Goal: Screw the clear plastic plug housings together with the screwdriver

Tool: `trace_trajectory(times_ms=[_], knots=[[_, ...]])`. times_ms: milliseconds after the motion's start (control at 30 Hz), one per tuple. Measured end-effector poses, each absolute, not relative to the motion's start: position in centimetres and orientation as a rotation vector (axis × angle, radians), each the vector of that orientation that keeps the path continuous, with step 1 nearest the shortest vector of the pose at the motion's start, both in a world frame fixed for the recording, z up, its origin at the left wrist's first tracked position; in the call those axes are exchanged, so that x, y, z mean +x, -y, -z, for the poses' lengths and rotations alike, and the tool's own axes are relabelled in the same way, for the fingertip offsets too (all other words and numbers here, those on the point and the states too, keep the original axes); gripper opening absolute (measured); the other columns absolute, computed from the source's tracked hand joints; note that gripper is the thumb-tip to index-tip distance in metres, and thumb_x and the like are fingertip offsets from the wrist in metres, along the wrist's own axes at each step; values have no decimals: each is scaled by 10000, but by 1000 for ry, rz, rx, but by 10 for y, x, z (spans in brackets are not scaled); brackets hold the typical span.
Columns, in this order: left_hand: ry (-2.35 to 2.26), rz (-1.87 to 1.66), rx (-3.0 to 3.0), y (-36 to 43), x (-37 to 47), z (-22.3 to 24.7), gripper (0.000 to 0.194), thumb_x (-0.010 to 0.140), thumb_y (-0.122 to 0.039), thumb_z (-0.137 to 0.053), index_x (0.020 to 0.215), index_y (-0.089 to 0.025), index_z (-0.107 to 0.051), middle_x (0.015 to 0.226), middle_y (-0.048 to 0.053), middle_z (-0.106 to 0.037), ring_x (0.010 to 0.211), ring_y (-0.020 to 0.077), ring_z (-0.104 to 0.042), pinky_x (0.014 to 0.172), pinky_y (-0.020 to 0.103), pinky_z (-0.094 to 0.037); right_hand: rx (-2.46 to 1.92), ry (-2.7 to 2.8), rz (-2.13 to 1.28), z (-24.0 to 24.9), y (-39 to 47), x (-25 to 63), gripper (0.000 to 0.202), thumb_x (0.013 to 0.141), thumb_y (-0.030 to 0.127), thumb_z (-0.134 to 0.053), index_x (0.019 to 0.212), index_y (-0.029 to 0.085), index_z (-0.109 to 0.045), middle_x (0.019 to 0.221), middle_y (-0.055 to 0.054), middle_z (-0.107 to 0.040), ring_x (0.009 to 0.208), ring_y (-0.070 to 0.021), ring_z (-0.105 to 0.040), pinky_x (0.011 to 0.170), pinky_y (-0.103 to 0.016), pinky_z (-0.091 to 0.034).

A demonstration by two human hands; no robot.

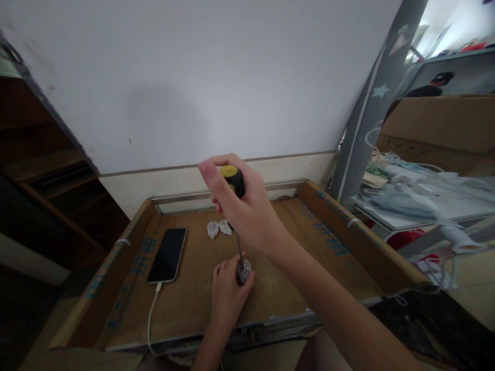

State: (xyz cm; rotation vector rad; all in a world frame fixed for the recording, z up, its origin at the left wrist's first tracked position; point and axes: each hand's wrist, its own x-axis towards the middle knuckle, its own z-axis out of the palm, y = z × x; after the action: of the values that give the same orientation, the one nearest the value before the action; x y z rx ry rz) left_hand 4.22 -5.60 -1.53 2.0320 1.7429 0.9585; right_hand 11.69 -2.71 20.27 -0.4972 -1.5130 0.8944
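Gripped in the right hand [247,206], a screwdriver [233,180] is held upright, its black-and-yellow handle wrapped by closed fingers and its shaft pointed down onto a small clear part [244,270]. That part is clamped against the cardboard [286,263] by the left hand [228,288], thumb on one side, fingers on the other, near the middle of the near half. Just beyond, two similar clear pieces [213,229] are seen side by side. To the left, a dark-screened phone [167,255] is laid flat, a white cable [149,322] plugged into its near end.
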Motion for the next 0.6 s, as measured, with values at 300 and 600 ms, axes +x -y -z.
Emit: trace_trajectory(times_ms=[300, 600], knots=[[-1734, -956, 2013, 57, 43, 12, 333, 767, -229, -615, 1096, -195, -575, 994, 49, -661, 943, 232, -577, 882, 394, -375, -442, 1574, -1048, -206, 28, 123, 302, 709, 258, -692, 694, 198, -396, 567, 78, -475, 501, -43, -435, 471, -180, -357], [-1775, -938, 2037, 55, 43, 13, 296, 762, -237, -627, 1052, -189, -598, 914, 48, -662, 918, 245, -587, 840, 389, -412, -444, 1674, -997, -205, 37, 130, 265, 884, 379, -449, 999, 176, -574, 660, 42, -453, 582, -43, -425, 523, -181, -359]])
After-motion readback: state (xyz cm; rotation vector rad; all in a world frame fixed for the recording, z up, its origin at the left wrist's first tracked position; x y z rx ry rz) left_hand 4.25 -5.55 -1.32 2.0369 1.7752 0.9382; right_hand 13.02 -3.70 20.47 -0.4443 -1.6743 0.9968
